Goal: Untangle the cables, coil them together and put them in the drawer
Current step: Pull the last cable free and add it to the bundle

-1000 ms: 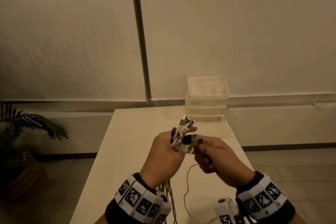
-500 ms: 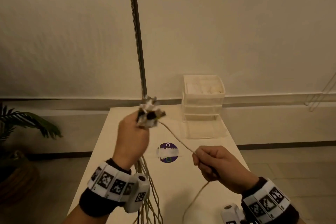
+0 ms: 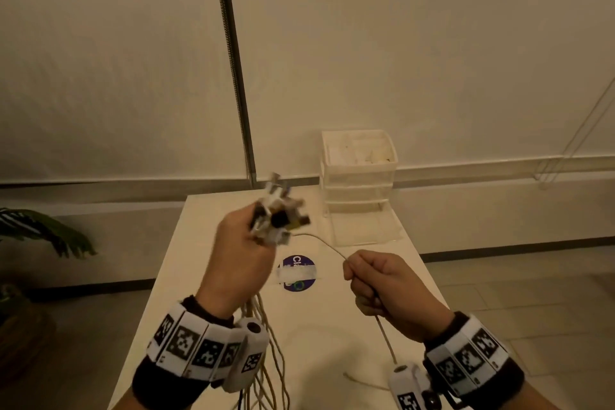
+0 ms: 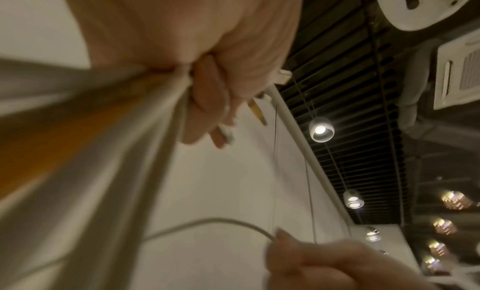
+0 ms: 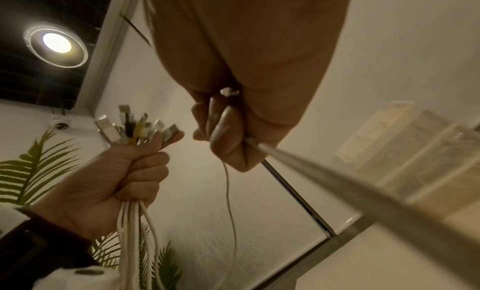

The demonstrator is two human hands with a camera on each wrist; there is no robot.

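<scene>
Our left hand (image 3: 239, 253) squeezes the bunch of white cables (image 5: 135, 218) by the plugs, so we let our right hand (image 3: 386, 289), pinching one thin white cable (image 3: 319, 241), slide along slowly to pull it straight.

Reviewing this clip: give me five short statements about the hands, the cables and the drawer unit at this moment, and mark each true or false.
1. The left hand grips a bundle of cables just below their plugs. True.
2. The right hand is open and holds nothing. False: its fingers are curled round a single cable.
3. That single cable runs from the plugs across to the right hand. True.
4. The cables already lie in the drawer unit. False: they are in the hands, and the unit stands apart at the far end of the table.
5. The bundle hangs down below the left hand. True.
</scene>
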